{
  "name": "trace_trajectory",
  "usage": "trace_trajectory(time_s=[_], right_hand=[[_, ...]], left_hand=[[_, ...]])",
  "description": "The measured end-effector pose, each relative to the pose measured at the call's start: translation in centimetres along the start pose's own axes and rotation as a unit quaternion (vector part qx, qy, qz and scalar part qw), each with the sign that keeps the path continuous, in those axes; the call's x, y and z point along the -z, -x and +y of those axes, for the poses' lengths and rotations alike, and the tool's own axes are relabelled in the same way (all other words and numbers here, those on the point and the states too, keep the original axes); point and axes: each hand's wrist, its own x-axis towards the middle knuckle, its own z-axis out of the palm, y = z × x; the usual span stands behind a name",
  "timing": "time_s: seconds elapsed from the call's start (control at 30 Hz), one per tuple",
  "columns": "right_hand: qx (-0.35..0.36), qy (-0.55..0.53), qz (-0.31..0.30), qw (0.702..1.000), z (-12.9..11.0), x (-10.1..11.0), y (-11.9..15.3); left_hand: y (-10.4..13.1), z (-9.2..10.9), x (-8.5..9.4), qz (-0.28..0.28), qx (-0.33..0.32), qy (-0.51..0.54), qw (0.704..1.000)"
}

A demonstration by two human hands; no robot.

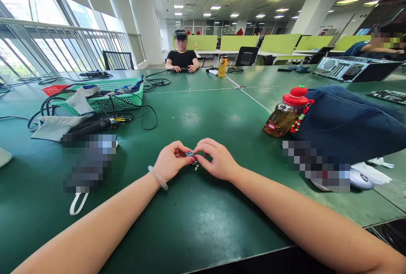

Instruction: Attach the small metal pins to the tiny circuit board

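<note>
Over the middle of the green table [190,115], my left hand [168,162] pinches a tiny blue-grey piece that looks like a small circuit board [189,153] between thumb and fingers. A bracelet circles that wrist. My right hand [218,160] meets it from the other side, thumb and forefinger closed at the piece's right end. Just below the fingertips show small whitish bits [196,165]; whether they hang from the board or lie on the table I cannot tell.
To the left are a green basket [127,101] with cables and gloves, and a blurred dark item [90,164]. On the right stand a red-lidded bottle [281,118] and a dark blue bag [352,117]. A person [182,56] sits across; an opened computer case [336,69] lies far right.
</note>
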Motion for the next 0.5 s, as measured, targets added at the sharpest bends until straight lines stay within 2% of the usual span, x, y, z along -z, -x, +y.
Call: trace_trajectory(time_s=[0.2, 0.5], right_hand=[[-0.005, 0.014, 0.027, 1.0, -0.13, -0.01, 0.17], [-0.002, 0.0, 0.049, 0.999, -0.49, -0.01, 0.17]], left_hand=[[0.29, 0.3, -0.66, 0.0, 0.016, 0.095, 0.995], [0.38, 0.32, -0.91, -0.001, 0.02, 0.134, 0.991]])
